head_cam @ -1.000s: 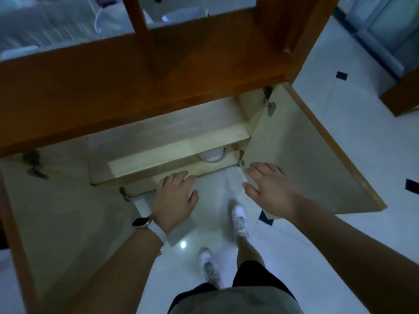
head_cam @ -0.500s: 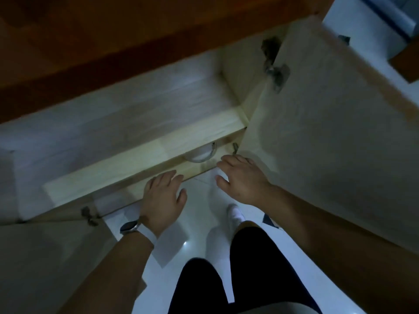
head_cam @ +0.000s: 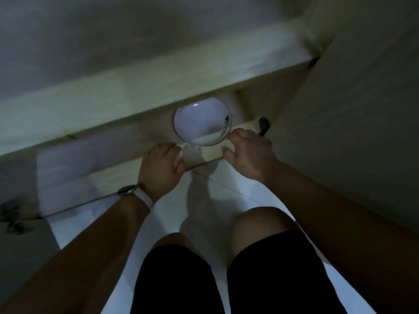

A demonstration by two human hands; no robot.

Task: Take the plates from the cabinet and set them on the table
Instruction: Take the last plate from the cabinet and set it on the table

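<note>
A: What is threatening to go wrong at the open cabinet (head_cam: 353, 105)?
B: The plate (head_cam: 201, 121) is sitting on the bottom shelf (head_cam: 205, 155), tucked under the upper shelf (head_cam: 136, 94); a steep lift is risking a knocked rim.
A: And the hands?
B: The left hand (head_cam: 159, 169) is lying loosely curled at the shelf edge, holding nothing; the right hand (head_cam: 248, 154) is curling at the rim, grip unclear. The plate is showing white, round, dark-edged

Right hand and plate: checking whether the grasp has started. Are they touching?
Cannot tell. In the head view the fingertips of the right hand reach the rim of the plate, but dim blur hides any contact or gap.
</note>
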